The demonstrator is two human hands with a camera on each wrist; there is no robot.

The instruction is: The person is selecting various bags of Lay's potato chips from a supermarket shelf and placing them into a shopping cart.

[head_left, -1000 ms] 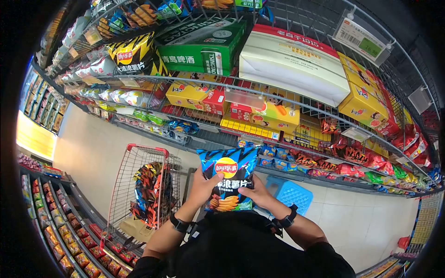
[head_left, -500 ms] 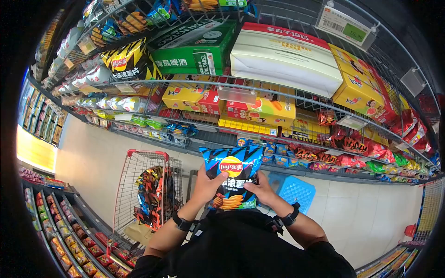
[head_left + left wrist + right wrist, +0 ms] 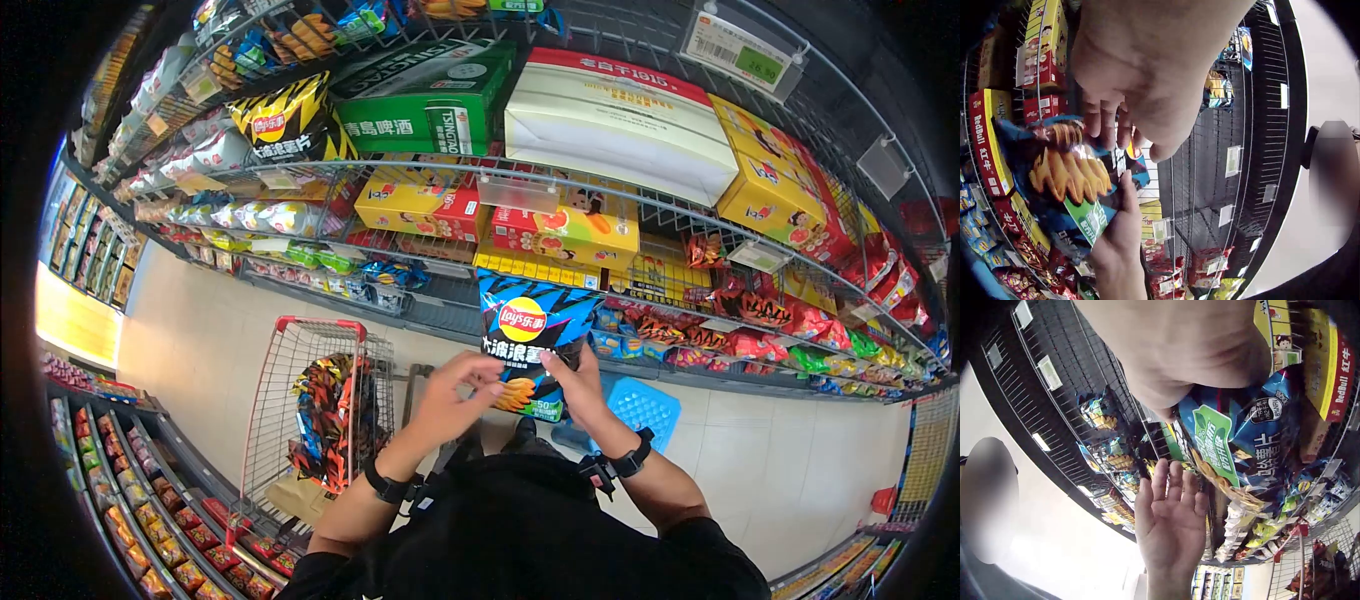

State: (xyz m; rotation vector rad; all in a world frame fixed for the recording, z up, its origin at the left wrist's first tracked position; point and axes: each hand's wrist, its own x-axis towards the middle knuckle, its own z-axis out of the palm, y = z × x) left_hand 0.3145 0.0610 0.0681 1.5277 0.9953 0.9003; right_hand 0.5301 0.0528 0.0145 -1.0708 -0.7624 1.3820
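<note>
Left hand (image 3: pixel 450 395): previously gripping the bag (image 3: pixel 535 325), now released, open and apart from it. Bag: now gripped by the right hand (image 3: pixel 582 388) alone, shifted away from the torso and toward the person's right.

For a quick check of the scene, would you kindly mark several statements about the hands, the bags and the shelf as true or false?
1. The right hand holds a blue chip bag. True.
2. The left hand grips the same bag. False: it is open and apart from the bag.
3. The shopping cart has nothing in it. False: it holds several bags.
4. In the head view, the black-and-yellow chip bag sits left of the green box. True.
5. In the head view, the blue plastic item on the floor is left of the held bag. False: it is to the right.
</note>
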